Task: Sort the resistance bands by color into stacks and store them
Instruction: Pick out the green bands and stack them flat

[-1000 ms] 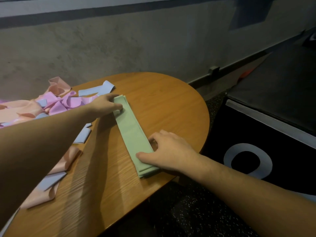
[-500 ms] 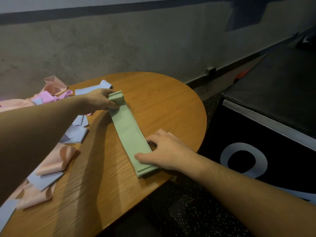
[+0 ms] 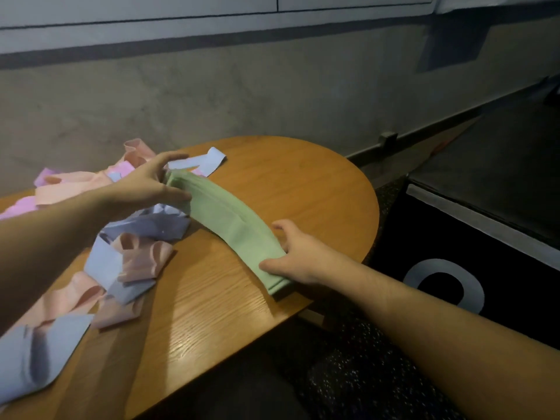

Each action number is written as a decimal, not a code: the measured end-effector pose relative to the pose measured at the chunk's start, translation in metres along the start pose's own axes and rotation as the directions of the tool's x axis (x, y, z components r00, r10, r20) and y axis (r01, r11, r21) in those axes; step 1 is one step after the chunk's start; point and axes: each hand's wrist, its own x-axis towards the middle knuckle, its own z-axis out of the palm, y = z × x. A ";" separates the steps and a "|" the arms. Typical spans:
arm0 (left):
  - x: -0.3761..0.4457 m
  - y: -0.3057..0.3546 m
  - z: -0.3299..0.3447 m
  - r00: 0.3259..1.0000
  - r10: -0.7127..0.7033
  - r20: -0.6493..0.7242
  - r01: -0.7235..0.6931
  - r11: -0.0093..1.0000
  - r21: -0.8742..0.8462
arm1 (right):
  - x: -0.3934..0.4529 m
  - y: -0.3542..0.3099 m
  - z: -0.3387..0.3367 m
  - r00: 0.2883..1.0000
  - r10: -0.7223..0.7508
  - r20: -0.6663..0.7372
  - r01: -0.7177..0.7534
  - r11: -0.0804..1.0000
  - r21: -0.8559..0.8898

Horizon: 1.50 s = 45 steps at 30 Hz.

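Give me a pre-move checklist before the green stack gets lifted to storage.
1. Left hand grips far end of green stack: ok.
2. Right hand grips near end: ok.
3. Stack edges aligned: ok at far end, near end hidden by hand.
4. Stack free of the blue bands: cannot tell, they touch near the left hand.
5. Storage place visible: cannot tell, black box beside table shows no opening.

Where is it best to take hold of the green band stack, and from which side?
Probably by its two short ends, one hand from each side. The green band stack is long, limp and layered, and it already bows between the left hand and right hand.
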 end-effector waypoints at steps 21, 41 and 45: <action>-0.192 -0.036 0.001 0.980 0.134 -0.149 -0.129 0.991 0.042 | -0.007 -0.011 -0.035 0.947 -0.320 0.011 0.300 0.874 -0.381; -0.217 -0.071 0.020 0.996 0.083 0.022 -0.086 0.981 0.175 | 0.006 0.044 -0.011 0.920 -0.388 -0.053 0.373 0.910 -0.184; -0.220 -0.072 0.019 0.999 0.025 0.026 -0.021 0.992 -0.127 | 0.004 0.050 -0.009 0.956 -0.281 -0.086 0.288 0.954 0.086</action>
